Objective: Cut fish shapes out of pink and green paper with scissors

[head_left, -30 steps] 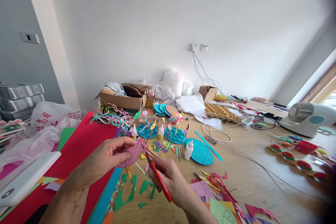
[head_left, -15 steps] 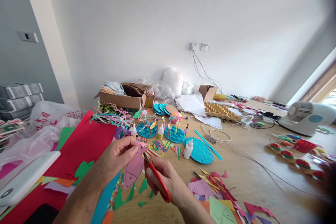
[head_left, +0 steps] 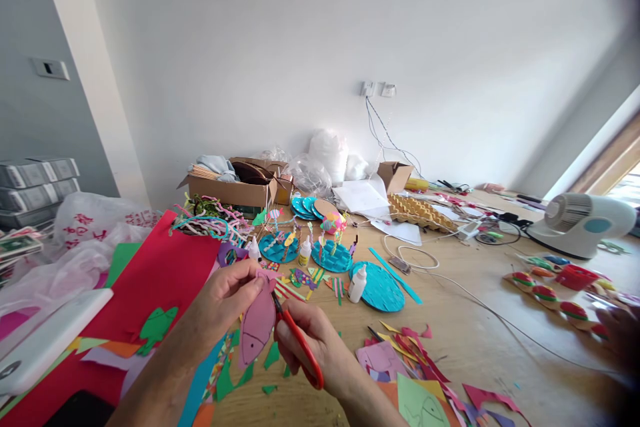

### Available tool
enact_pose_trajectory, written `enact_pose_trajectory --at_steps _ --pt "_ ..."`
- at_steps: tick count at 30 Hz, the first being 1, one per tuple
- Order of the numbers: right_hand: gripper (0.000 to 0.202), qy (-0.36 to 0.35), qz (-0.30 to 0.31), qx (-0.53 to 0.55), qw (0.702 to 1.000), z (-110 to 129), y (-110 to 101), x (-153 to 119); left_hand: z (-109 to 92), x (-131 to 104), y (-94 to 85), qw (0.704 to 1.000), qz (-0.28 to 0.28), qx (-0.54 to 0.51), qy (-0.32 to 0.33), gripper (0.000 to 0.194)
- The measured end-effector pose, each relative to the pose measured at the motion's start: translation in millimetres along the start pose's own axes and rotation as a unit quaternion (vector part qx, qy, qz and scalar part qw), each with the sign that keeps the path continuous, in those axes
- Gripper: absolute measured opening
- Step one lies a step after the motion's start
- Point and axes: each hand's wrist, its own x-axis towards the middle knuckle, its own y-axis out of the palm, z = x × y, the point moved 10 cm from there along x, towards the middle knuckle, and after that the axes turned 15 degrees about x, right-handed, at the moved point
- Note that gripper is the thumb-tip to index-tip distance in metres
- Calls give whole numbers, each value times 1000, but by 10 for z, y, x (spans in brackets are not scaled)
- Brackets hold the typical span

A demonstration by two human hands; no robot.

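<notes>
Pink paper fish (head_left: 257,328): right of red sheet (head_left: 173,257) | Left hand (head_left: 231,295): pinching its tail end | Right hand (head_left: 319,339): gripping red-handled scissors (head_left: 296,331) near tail | Advised: rotate paper, snip short along outline

To the left of the red-handled scissors (head_left: 301,340) is the person's left hand (head_left: 226,292), bare, with jointed fingers (head_left: 241,270) and a thumb (head_left: 251,291) ending in a rounded tip. Its wrist is uncovered, and so is the left forearm (head_left: 163,367), which widens smoothly below and farther left of the scissors. To the right of the scissors is the right hand (head_left: 323,337), bare too, its back broad and softly rounded. Below and to the right of the scissors, the right forearm (head_left: 373,397) is uncovered wherever it shows, a plain shape with smooth edges
</notes>
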Motion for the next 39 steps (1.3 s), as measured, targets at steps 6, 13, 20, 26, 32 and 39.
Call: enact_pose_trajectory --at_steps 6,13,20,26,32,39 --pt "60 1 -6 6 1000 6 -18 -4 -26 2 20 1000 6 -10 8 28" --pt "37 -11 -23 -7 1000 -47 -68 4 6 12 18 1000 7 -12 20 31" --pt "34 -17 -30 -24 999 -14 -66 -7 -1 3 24 1000 11 -17 14 32" --pt "36 -17 -31 -21 999 -3 -47 -13 -2 -1 15 1000 14 -10 17 32" --pt "35 -27 -27 -26 999 23 -43 -13 -39 -12 19 1000 16 -9 20 31" --pt "31 -16 -31 -35 999 37 -42 -14 -40 -6 14 999 23 -14 28 29"
